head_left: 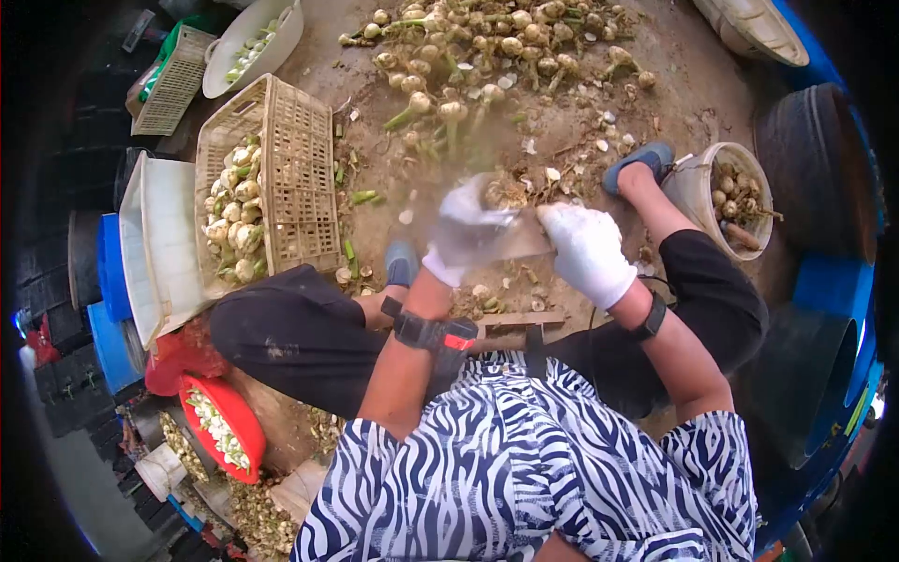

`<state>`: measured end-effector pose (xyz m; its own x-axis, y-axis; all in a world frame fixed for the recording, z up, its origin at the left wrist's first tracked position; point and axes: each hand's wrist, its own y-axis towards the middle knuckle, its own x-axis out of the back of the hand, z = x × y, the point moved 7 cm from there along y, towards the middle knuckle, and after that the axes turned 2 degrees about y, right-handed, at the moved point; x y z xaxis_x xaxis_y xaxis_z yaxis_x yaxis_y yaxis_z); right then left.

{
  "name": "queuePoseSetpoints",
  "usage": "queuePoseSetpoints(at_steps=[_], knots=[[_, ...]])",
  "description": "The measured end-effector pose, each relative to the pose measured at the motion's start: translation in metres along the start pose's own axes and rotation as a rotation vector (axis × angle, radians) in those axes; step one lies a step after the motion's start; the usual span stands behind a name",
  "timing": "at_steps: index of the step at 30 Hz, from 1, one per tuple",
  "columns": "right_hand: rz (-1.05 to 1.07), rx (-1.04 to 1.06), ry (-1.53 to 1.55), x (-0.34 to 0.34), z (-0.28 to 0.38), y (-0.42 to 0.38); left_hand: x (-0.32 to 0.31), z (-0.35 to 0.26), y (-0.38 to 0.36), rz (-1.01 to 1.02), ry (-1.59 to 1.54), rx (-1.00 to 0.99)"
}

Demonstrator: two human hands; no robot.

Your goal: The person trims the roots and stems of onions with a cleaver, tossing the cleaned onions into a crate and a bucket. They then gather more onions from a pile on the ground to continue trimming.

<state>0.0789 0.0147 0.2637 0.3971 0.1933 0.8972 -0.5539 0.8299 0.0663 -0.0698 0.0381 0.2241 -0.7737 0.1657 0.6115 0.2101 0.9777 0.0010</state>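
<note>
My left hand (459, 229), in a white glove and smeared by motion, is closed at the side of a brownish garlic bulb (506, 193) with roots. My right hand (590, 248), also white-gloved, is closed in a fist. From it a wide grey knife blade (520, 245) reaches left toward my left hand, blurred; the handle is hidden in my right hand. Both hands are close together above the ground between my knees. Beyond them lies a heap of garlic bulbs (510, 42) with green stems and dirt.
A beige plastic crate (304, 178) of garlic bulbs stands tilted at left, beside a white tub (169, 244). A red basin (234, 412) holds pale pieces. At right is a white bucket (698, 187) with bulbs. Peels and cut stems (363, 197) litter the ground.
</note>
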Motion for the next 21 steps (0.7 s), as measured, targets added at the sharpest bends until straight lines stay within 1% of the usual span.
queuePoseSetpoints(at_steps=[2,3,4,6,7,8,9,10,11,12,13,14,15,16,17,18,19,20,21], knots=[[-0.060,-0.051,0.039,-0.012,-0.021,0.002,0.003,-0.004,-0.007,-0.075,-0.101,-0.134],[-0.026,-0.087,0.035,-0.023,-0.028,0.002,0.006,-0.013,-0.006,-0.134,0.007,-0.287],[-0.022,-0.091,0.046,-0.030,-0.032,0.001,0.004,-0.008,-0.006,-0.126,0.011,-0.278],[-0.243,0.012,0.165,-0.028,-0.036,-0.003,-0.017,0.020,-0.005,0.093,-0.194,0.028],[-0.178,-0.157,0.112,-0.047,-0.074,-0.002,0.007,-0.011,-0.009,-0.031,-0.167,0.084],[-0.116,-0.330,0.055,-0.063,-0.118,-0.007,0.008,-0.020,-0.016,-0.019,-0.164,0.085],[-0.164,-0.438,0.109,-0.052,-0.135,-0.009,0.012,-0.025,-0.020,-0.037,-0.176,0.074],[-0.138,-0.508,0.129,-0.052,-0.144,-0.010,0.016,-0.027,-0.021,-0.071,-0.189,0.068],[-0.205,-0.440,0.211,-0.053,-0.141,-0.008,0.013,-0.020,-0.017,0.016,-0.072,0.111],[-0.275,-0.378,0.296,-0.051,-0.128,-0.004,0.011,-0.018,-0.017,0.016,-0.075,0.118],[-0.291,-0.367,0.555,-0.039,-0.102,-0.002,0.012,-0.013,-0.012,-0.029,-0.155,0.121],[-0.241,-0.367,0.584,-0.049,-0.099,-0.004,0.012,-0.007,-0.007,-0.068,-0.234,0.126],[-0.242,-0.354,0.649,-0.049,-0.091,-0.008,0.003,0.019,-0.005,-0.060,-0.433,0.227],[-0.244,-0.336,0.711,-0.046,-0.080,-0.009,-0.001,0.023,-0.005,-0.056,-0.432,0.221],[-0.194,-0.387,0.768,-0.044,-0.074,-0.011,-0.007,0.033,-0.006,-0.065,-0.650,0.300],[-0.196,-0.387,0.767,-0.041,-0.071,-0.010,-0.015,0.043,-0.010,-0.074,-0.867,0.381],[-0.173,-0.362,0.737,-0.040,-0.066,-0.009,-0.019,0.050,-0.008,-0.083,-0.856,0.341],[-0.150,-0.339,0.707,-0.040,-0.062,-0.009,-0.024,0.059,-0.010,-0.080,-0.857,0.342],[-0.175,-0.326,0.688,-0.039,-0.061,-0.008,-0.028,0.061,-0.010,-0.035,-0.836,0.287]])
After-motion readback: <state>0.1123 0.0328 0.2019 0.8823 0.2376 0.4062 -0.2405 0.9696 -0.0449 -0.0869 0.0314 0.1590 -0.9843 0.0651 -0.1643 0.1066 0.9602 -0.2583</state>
